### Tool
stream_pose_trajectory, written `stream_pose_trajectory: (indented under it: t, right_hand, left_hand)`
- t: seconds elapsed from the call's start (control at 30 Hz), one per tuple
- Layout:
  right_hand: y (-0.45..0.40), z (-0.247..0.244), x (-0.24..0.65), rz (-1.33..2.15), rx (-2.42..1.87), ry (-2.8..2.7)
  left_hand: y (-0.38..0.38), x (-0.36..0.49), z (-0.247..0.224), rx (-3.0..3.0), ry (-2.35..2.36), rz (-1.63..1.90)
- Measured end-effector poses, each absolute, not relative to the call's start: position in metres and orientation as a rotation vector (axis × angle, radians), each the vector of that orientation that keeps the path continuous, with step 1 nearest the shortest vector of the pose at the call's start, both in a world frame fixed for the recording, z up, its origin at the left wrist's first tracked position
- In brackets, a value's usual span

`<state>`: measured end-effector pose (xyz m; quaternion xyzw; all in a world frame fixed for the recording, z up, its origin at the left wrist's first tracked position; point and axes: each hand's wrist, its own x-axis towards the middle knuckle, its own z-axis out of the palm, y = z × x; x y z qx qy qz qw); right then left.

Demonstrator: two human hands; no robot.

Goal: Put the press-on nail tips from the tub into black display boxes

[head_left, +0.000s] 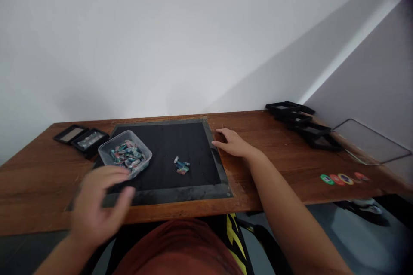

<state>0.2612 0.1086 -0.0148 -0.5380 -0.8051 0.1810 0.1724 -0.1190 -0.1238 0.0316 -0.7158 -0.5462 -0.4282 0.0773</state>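
A clear plastic tub [146, 153] holding many small blue and pink wrapped pieces stands on the left part of a black mat [161, 137]. My left hand [100, 206], blurred, is just in front of the tub, thumb and fingers apart, with nothing between them. A few of the same wrapped pieces [182, 166] lie together near the middle of the mat. To the right, my right hand [232, 142] rests at the mat's right edge, fingers spread and holding nothing.
At the left is an open black case [90, 139]. Several black frames [300, 122] lie at the back right, beside a thin wire frame [371, 142]. Round coloured badges [337, 179] lie near the right front edge of the wooden table [251, 124].
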Motion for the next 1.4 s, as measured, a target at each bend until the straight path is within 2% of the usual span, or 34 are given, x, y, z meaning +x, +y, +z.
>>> stream_pose_trajectory:
  t: [0.07,0.17,0.47,0.63,0.87,1.13,1.4]
  right_hand:
    - [0.109,-0.015,0.261,0.511,-1.526,-2.286]
    - [0.109,-0.015,0.261,0.512,-1.528,-2.285]
    - [0.107,-0.011,0.264,0.602,-1.537,-2.216]
    - [0.115,-0.012,0.279,0.554,-1.634,-1.991]
    - [0.144,-0.018,0.307,0.172,-1.851,-1.570]
    - [0.132,-0.012,0.425,-0.334,-1.970,-1.136]
    - [0.135,-0.029,0.466,-0.309,-2.182,-0.884]
  left_hand:
    - [-0.118,-0.073,0.028,-2.430,-1.431,-0.949]
    - [-0.097,-0.026,0.017,-2.579,-1.467,-0.647]
    - [-0.048,-0.008,-0.026,-2.625,-1.762,-0.318]
    - [-0.038,-0.009,-0.038,-2.680,-1.667,-0.367]
    - [-0.016,-0.009,-0.050,-2.788,-1.482,-0.578]
    - [-0.009,-0.016,-0.060,-2.768,-1.421,-0.896]
    - [-0.006,-0.016,-0.056,-2.713,-1.387,-1.010]
